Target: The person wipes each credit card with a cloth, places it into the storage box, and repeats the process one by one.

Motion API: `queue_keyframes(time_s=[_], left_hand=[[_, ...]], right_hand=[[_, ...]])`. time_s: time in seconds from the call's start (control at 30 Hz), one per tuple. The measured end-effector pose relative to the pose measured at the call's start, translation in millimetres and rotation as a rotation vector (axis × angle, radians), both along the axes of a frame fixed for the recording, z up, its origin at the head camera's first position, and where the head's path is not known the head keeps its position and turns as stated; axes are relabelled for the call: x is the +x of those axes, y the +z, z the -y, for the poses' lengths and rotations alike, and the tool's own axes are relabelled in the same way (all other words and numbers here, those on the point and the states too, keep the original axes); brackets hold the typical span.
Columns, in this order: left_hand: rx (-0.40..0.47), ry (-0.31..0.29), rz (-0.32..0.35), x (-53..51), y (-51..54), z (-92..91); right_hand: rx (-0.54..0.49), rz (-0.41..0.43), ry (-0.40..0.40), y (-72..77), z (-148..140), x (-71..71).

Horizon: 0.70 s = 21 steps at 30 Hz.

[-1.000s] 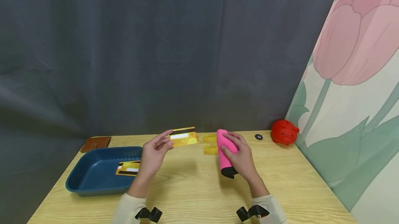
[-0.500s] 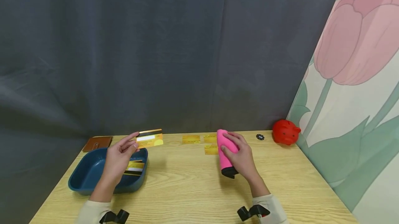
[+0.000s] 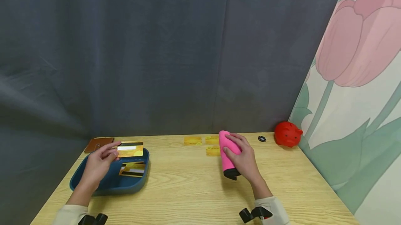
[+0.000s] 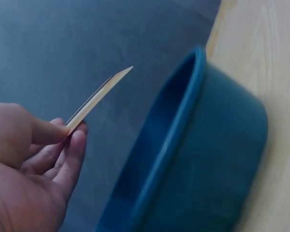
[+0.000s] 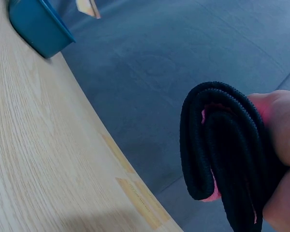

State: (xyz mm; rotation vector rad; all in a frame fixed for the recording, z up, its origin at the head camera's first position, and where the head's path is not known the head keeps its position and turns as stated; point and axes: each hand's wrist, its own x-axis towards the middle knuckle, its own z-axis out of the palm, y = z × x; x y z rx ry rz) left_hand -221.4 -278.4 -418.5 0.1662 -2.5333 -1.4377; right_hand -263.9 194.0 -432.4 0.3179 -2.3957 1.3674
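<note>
Moved toward round-cornered blue tray (image 3: 125,190), thin card (image 3: 133,151) pinched in left hand (image 3: 97,165), right hand (image 3: 245,157) gripping rolled pink fabric (image 3: 227,158)

Head cam evenly lit, soft shadows on tbl (image 3: 175,179); wrist cams bluish, sl. blurry.

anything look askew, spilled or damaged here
Only slightly: the cards in the tray overlap at uneven angles, while three other cards on the table lie roughly square to each other. I see no spill or damage.
</note>
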Motion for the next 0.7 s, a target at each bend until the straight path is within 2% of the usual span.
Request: queue_keyframes(time_s=[0.17, 0.3, 0.53, 0.7], left_hand=[[-0.010, -0.091, 0.072, -4.0, -9.4, 17.7], [-0.030, -0.136, 0.123, -10.4, -16.5, 28.9], [-0.050, -0.164, 0.209, -21.1, -27.7, 35.6], [-0.065, -0.174, 0.235, -29.5, -35.3, 35.2]], right_hand=[[-0.012, 0.015, 0.006, 0.9, -0.4, 0.4], [-0.015, 0.027, 0.007, 1.3, -1.4, 0.8], [-0.016, 0.045, 0.006, 1.9, -2.3, 0.8], [-0.025, 0.068, 0.006, 1.1, -2.3, 0.3]])
